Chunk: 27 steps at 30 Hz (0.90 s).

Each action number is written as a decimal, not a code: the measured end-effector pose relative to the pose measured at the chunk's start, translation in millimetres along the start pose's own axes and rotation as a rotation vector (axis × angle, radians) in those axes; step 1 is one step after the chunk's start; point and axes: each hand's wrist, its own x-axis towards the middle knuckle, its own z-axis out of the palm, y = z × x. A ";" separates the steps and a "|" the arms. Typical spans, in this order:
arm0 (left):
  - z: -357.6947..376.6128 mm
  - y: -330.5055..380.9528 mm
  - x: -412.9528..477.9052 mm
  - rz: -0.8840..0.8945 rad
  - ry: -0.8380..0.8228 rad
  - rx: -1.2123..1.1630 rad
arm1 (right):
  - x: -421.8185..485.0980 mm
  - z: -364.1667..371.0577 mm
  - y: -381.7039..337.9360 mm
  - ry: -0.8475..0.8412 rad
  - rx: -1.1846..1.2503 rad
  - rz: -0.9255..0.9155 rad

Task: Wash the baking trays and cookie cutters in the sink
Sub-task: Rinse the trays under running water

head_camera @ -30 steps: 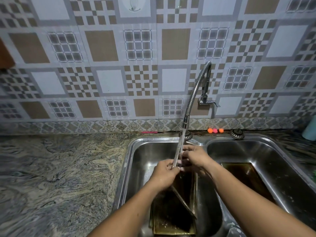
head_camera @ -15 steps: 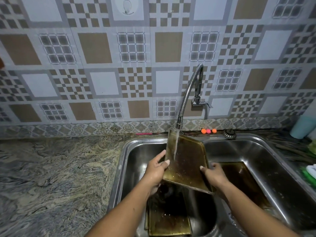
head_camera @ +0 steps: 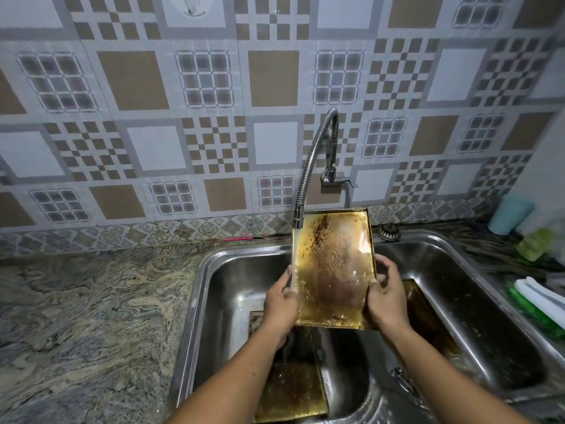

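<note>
The left hand and right hand grip opposite long edges of the baking tray, keeping its soiled face unobstructed. The tray stands tilted over the sink under the faucet stream, presumably so water sheets downward.

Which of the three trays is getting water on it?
The held tray, gripped upright by the left hand and right hand under the faucet. The left-basin tray and right-basin tray lie down in the sink.

A gold tray, stained brown and wet, is held upright over the sink. A second tray is laid flat in the left basin, a third tray in the right
</note>
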 end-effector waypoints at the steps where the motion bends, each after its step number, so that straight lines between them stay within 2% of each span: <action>1: -0.5 -0.4 0.0 0.029 0.021 0.035 | 1.1 0.4 4.5 0.015 0.000 0.029; 7: -15.9 5.0 0.7 0.040 0.042 0.158 | -3.3 13.0 37.4 -0.064 -0.023 0.338; 13: -40.8 -7.7 2.6 -0.037 0.062 0.175 | -9.1 31.1 43.2 -0.157 0.092 0.410; 19: -48.8 -37.3 14.3 -0.137 0.057 0.171 | -5.3 35.8 39.5 -0.177 0.010 0.302; 22: -45.4 -29.7 -1.4 -0.173 0.028 0.145 | -1.5 33.7 34.8 -0.190 -0.085 0.210; 27: -29.9 -26.1 -12.0 -0.224 -0.005 0.051 | -11.8 23.8 13.9 -0.180 -0.065 -0.002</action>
